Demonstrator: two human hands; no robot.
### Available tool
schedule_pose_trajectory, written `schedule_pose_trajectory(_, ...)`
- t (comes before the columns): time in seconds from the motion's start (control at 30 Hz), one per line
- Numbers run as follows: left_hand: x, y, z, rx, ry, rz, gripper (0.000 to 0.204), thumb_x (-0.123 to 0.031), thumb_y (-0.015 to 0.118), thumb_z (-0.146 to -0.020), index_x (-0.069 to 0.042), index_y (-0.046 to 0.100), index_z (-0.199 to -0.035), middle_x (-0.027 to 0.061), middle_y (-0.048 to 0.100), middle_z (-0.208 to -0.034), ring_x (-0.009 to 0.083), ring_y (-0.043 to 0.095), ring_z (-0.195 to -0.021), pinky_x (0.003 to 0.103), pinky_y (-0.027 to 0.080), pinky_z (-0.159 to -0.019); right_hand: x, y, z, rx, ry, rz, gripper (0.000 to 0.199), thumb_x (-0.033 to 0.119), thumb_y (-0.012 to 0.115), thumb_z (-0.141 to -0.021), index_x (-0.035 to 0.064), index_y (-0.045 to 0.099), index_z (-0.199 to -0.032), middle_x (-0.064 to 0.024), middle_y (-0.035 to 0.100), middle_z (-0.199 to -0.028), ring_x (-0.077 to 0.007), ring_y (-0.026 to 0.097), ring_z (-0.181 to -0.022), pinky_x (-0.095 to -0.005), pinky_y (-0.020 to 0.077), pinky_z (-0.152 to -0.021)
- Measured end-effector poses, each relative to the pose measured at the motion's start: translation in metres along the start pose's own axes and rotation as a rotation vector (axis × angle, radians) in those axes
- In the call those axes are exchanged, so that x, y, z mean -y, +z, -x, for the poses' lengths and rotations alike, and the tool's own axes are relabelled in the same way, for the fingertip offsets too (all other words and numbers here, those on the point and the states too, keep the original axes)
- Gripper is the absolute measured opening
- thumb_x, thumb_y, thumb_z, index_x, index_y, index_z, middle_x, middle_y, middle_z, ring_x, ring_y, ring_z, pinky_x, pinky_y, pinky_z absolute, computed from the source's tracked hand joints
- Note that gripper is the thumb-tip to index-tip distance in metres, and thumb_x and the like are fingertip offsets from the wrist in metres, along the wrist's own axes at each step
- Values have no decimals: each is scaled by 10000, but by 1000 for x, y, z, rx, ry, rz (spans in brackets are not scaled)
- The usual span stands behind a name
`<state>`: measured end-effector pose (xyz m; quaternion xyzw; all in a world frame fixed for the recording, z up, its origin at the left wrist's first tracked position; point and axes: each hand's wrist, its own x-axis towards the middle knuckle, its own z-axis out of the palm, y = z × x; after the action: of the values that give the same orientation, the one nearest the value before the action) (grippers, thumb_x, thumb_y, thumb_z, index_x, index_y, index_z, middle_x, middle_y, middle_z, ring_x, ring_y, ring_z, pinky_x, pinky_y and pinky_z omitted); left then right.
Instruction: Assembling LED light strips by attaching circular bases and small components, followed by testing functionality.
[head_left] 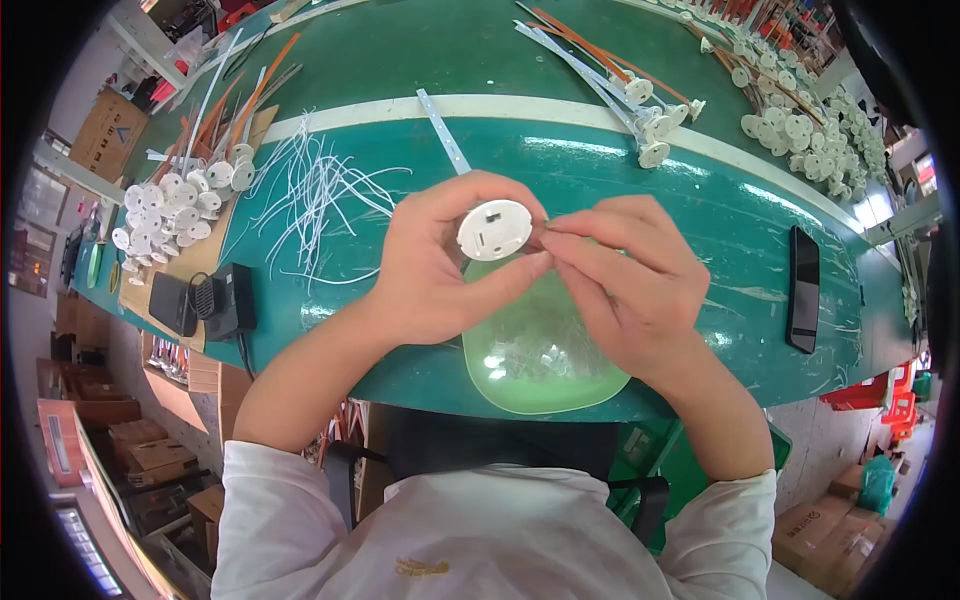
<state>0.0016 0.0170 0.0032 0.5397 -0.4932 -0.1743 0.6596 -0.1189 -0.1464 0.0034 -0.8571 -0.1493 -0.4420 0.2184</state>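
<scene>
My left hand [425, 265] is closed round a white round plastic cap [494, 232], whose flat face with small slots is turned up toward me. A narrow pale strip with small dots [440, 125] sticks out beyond the fingers, away from me; where it meets the cap is hidden. Thumb and fingers of my right hand [635, 275] are pinched together at the cap's right edge. Whatever lies between those fingertips is too small to make out. Below both hands sits a translucent green shallow tray [545, 370] at the table's near edge.
Thin white wires [320, 190] lie loose left of my hands. Farther left are a pile of white round caps [170, 210] on strips and a black power adapter [230, 300]. More capped strips [650, 125] lie at the back right. A black phone [803, 290] rests on the right.
</scene>
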Motion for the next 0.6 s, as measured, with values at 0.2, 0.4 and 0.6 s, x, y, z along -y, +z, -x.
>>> schedule_pose_trajectory(0.2,1,-5,2,-9,6,-172,253,85,723,-813,13,624,-1034,84,667,-991,159,701,-918,293,588,-826,5,3,-1,-31,134,-185,208,-42,733,-758,29,737,-953,-96,719,-993,-254,672,-816,-323,544,-663)
schedule_pose_trajectory(0.4,0,-1,1,-12,27,-234,213,86,719,-811,0,632,-984,81,679,-936,163,717,-854,279,587,-764,10,-1,-3,-47,356,-205,177,-3,744,-786,25,732,-960,-121,723,-959,-230,706,-777,-293,583,-611)
schedule_pose_trajectory(0.6,3,-1,-1,21,101,-410,190,78,725,-780,-17,654,-929,75,709,-837,141,722,-801,254,557,-692,6,-5,0,84,386,-257,147,-17,711,-829,-4,722,-975,-123,731,-889,-197,710,-757,-278,591,-645)
